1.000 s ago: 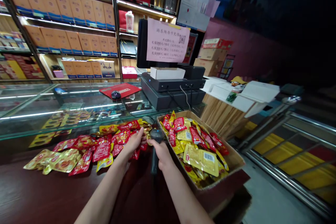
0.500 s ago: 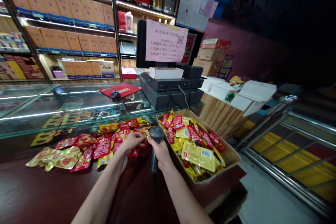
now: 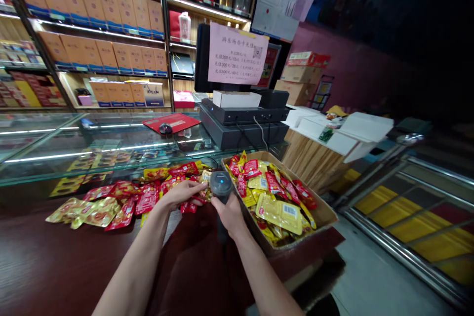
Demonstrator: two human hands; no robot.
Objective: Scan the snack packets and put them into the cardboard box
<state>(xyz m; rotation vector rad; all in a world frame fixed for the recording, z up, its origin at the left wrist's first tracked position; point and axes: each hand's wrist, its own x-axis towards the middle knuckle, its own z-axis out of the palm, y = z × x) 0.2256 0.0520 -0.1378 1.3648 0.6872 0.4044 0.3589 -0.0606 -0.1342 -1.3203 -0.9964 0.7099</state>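
My right hand [image 3: 228, 212] is wrapped round a dark handheld scanner [image 3: 221, 185], whose head shows a small blue light. Just left of it, my left hand [image 3: 185, 193] pinches a gold snack packet [image 3: 206, 177], which the scanner head partly hides. Red and yellow packets [image 3: 148, 197] lie in a loose row behind and left of my left hand, with gold packets [image 3: 83, 211] at the far left end. To the right of the scanner stands an open cardboard box [image 3: 328, 215] full of red, yellow and gold packets.
A glass counter [image 3: 111, 133] runs behind the packets, bearing a mouse [image 3: 165, 128] on a red mat [image 3: 185, 121]. Behind the box stand a black cash drawer [image 3: 244, 131] and a monitor with a pink sign [image 3: 237, 54]. A metal railing [image 3: 407, 217] is at the right.
The scanner head has come up slightly and tilted toward me. My left hand's fingers have stretched out more along the gold packet, and the camera view has shifted slightly.
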